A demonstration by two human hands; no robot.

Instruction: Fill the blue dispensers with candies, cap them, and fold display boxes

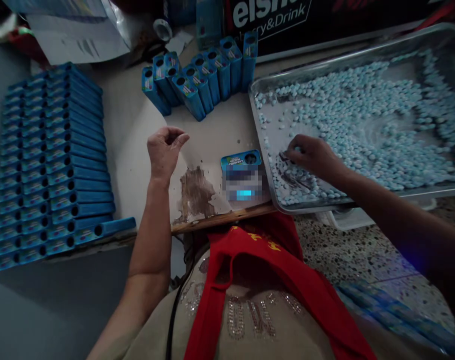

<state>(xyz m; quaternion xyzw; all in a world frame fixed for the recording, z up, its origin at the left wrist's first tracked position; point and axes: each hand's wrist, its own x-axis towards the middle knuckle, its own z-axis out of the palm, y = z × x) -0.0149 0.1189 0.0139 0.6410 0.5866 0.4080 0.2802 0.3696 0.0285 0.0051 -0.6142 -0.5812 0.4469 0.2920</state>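
Observation:
My right hand (306, 152) reaches into the near left corner of a metal tray (263, 135) of small pale-blue and white candies (332, 120). Its fingers are closed, and a dark edge shows at the fingertips; what they grip is unclear. Over the table my left hand (165, 150) hangs with thumb and forefinger pinched together, nothing visible between them. Between the hands lies a small blue box (240, 160) with a round dark opening. It rests at the back of a blurred device with a glowing blue display (245, 193).
Several blue boxes (208, 75) stand upright in rows at the back of the table (129, 150). Many more are stacked in a block (54, 170) at the left edge. A black printed carton (280, 25) stands behind. A white container (347, 218) shows below the tray.

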